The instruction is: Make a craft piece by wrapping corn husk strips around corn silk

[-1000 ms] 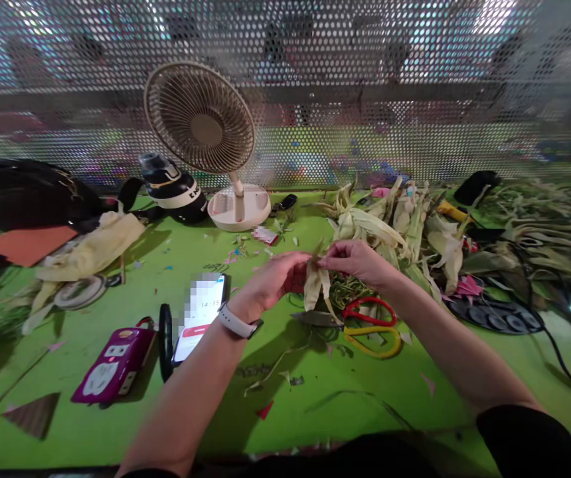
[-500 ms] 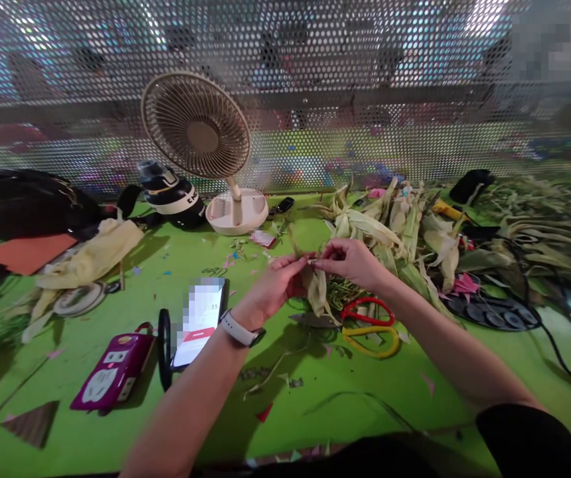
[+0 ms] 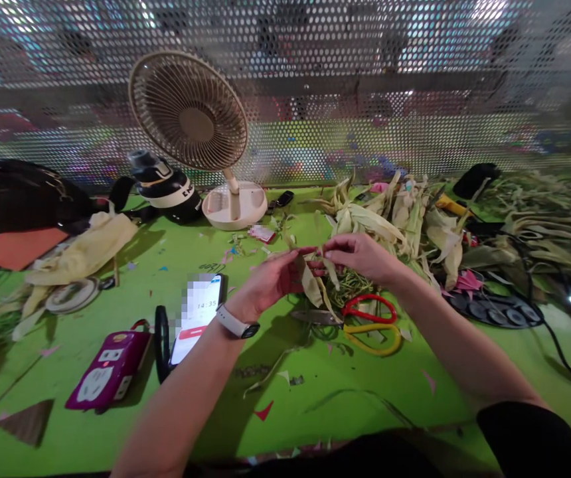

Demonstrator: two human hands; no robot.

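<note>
Both hands meet above the middle of the green table, pinching the same bunch of pale corn husk strips. My left hand, with a white watch on its wrist, grips the husk from the left. From the right, the fingertips of my right hand hold the top of the strips, whose loose ends hang down. Directly below the hands lie scissors with red and yellow handles and some green strands.
A heap of corn husks covers the table's right side, with black cables and a lamp beyond. A phone on a stand, a purple power strip, a beige fan, a bottle and a black bag sit at left. Perforated metal screen behind.
The hands have stayed together on the husk, shifting slightly. The husk strips have been reworked between the fingers and now hang narrower. The view has shifted a little.
</note>
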